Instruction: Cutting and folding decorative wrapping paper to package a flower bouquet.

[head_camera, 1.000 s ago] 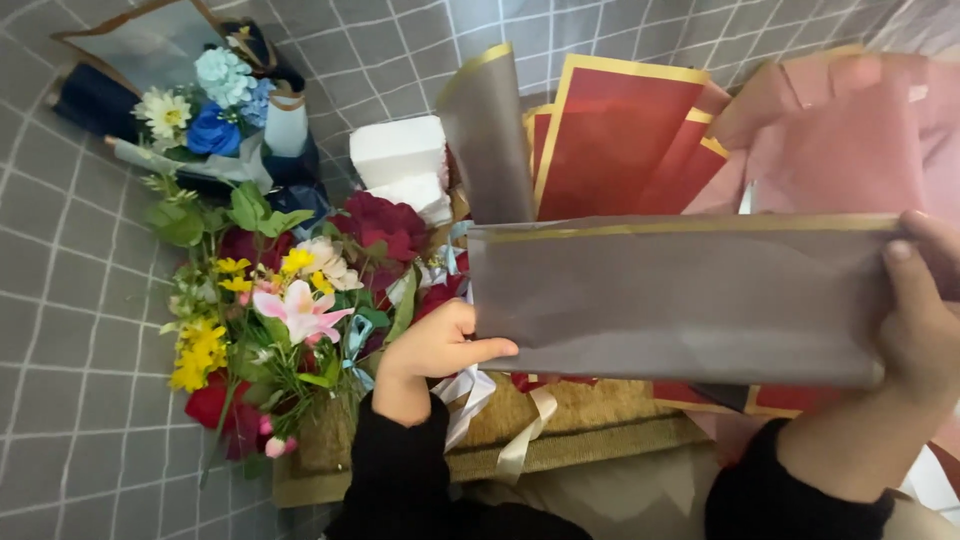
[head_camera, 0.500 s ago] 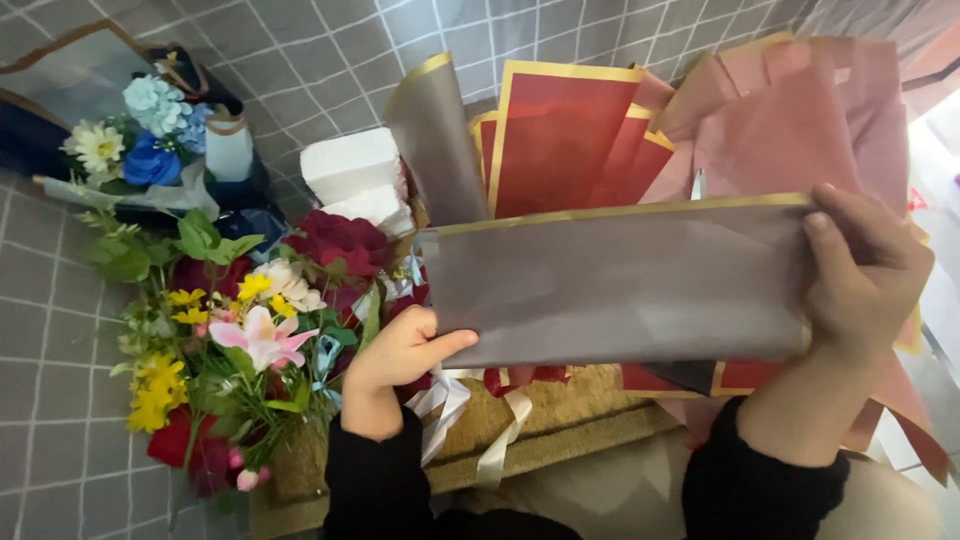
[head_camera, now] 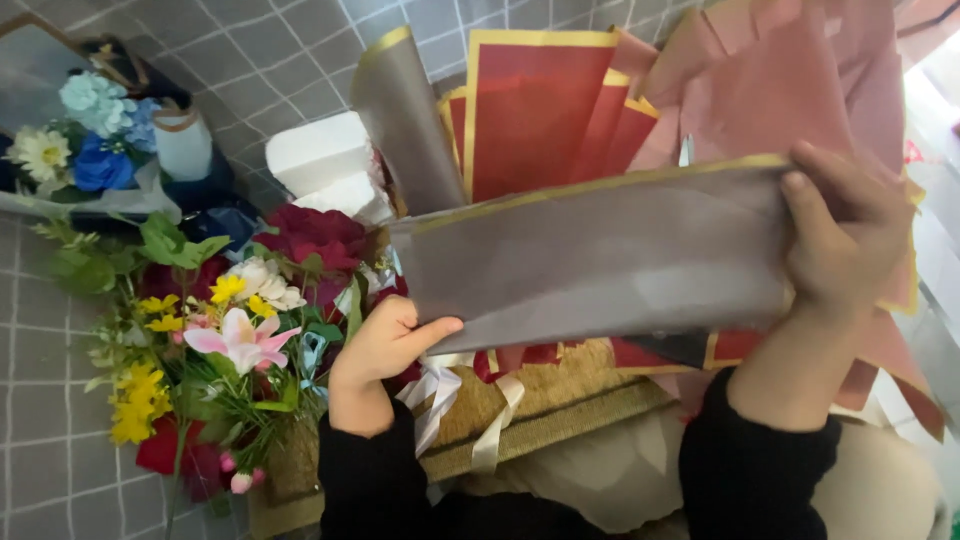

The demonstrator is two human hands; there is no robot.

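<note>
A: Centre of the view, a grey wrapping sheet (head_camera: 600,255) with a thin gold edge, stretched out flat and held up in the air between two hands, a little higher on the right.

B: The left hand (head_camera: 385,345) pinches its lower left corner, thumb on the near face, fingers curled behind it. The right hand (head_camera: 840,245) clamps the right end, fingers folded over the top edge. Both sleeves are black.

A: So both hands are closed on the same sheet, neither one spread wide.

B: Right. Just behind it stand the red sheets (head_camera: 545,115), gold-bordered, fanned upright, and a second grey sheet (head_camera: 405,120) curls up beside them.

A: To the right, a crumpled heap of pink paper (head_camera: 790,85) fills the top corner.

B: Under the held sheet lies a brown woven mat (head_camera: 560,395), with cream ribbon (head_camera: 435,385) trailing over its near edge.

A: On the left, a mixed bouquet (head_camera: 220,340): a pink lily, yellow blooms, a white flower, dark red roses above, plenty of green leaves.

B: White foam blocks (head_camera: 320,160) sit just beyond the roses. Farther left, a blue and white bouquet (head_camera: 85,145) lies on the grey tiled floor (head_camera: 280,50), well apart from the hands
</note>
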